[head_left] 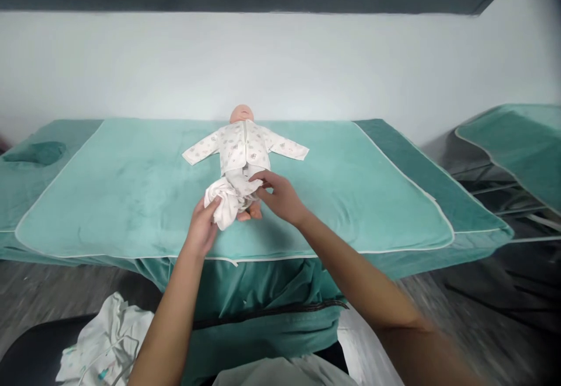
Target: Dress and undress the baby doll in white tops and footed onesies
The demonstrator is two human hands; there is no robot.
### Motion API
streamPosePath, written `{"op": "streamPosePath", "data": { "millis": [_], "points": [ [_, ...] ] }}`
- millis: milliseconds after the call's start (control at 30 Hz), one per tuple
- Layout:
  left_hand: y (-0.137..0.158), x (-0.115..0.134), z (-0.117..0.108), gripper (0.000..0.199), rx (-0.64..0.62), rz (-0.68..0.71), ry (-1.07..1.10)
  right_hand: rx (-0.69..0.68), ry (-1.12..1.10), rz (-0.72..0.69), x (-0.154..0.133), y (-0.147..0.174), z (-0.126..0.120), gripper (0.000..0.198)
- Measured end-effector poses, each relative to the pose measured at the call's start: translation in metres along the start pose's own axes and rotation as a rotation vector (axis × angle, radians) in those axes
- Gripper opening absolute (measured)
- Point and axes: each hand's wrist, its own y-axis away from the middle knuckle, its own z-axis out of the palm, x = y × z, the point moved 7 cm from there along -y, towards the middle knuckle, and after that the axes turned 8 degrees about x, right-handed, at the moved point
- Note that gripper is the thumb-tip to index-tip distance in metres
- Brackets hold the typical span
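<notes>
A baby doll (241,113) lies on its back on the green-covered bed, its head toward the wall. It wears a white printed jacket (245,143) with both sleeves spread out. Bunched white baby pants (224,202) lie around its lower legs, and its bare feet show below them. My left hand (204,226) grips the bunched cloth on the left side. With thumb and fingers, my right hand (278,195) pinches the edge of the same pants on the right, over the doll's legs.
A green cover (131,199) with white piping spreads over the bed against a white wall (280,64). Crumpled printed clothing (107,339) rests on a black chair (39,351) at lower left. Another green-covered surface (521,140) on a metal frame stands at right.
</notes>
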Motion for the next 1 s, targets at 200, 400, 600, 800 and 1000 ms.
{"op": "streamPosePath", "data": {
  "millis": [200, 400, 600, 800, 1000],
  "points": [
    [-0.006, 0.044, -0.039, 0.047, 0.174, 0.161, 0.098, 0.279, -0.190, 0.263, -0.002, -0.017, -0.049, 0.012],
    [0.020, 0.056, -0.011, 0.066, 0.179, 0.521, -0.394, 0.106, -0.329, 0.410, -0.019, -0.016, -0.020, 0.021],
    [0.037, 0.035, 0.040, 0.076, -0.224, 0.466, -0.564, -0.132, -0.446, 0.341, -0.040, 0.007, 0.024, 0.037],
    [0.031, 0.045, 0.019, 0.049, -0.078, 0.278, -0.378, -0.163, -0.041, -0.270, -0.069, 0.016, 0.018, 0.042],
    [0.047, 0.064, 0.025, 0.059, -0.221, 0.114, -0.366, -0.071, 0.384, -0.636, -0.095, 0.015, 0.017, 0.021]
  ]
}}
